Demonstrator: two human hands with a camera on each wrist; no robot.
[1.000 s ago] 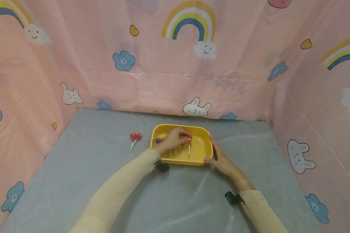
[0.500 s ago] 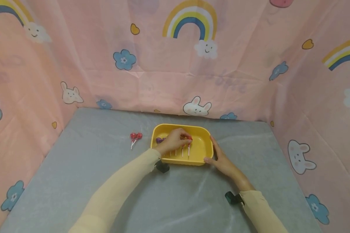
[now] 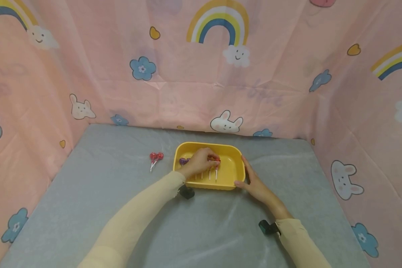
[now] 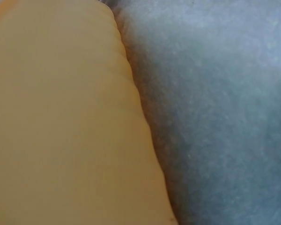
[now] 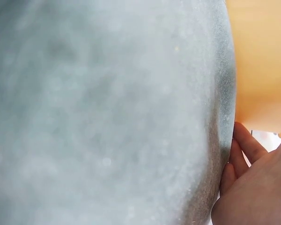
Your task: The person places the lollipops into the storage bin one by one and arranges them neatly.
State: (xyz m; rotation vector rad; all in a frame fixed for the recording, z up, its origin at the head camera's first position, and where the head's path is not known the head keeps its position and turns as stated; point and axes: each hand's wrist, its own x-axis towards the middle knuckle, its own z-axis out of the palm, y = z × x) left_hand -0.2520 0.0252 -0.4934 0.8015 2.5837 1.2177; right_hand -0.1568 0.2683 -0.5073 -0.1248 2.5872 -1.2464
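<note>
A yellow plastic tray (image 3: 232,149) stands on the grey cloth. Inside it my left hand (image 3: 201,161) reaches over and pinches the head of a red lollipop (image 3: 216,175), whose white stick points toward me. Other lollipops lie beside it in a row; purple lollipop heads (image 3: 183,161) show left of the hand, and several more are partly hidden beneath it. At the tray's right end my right hand (image 3: 257,188) holds the corner, thumb at the front wall and fingers along the right side. In the right wrist view the fingers (image 5: 248,143) reach to the tray's wall (image 5: 262,61).
Two red lollipops (image 3: 156,156) with crossed sticks lie on the cloth-covered table (image 3: 120,175) left of the tray. A pink printed curtain (image 3: 174,96) surrounds the table at the back and sides. The tray's yellow outer wall (image 4: 70,117) fills the left of the left wrist view.
The pinched lollipop's stick end has shifted very slightly to the left. Both hands and the tray stay in nearly the same place.
</note>
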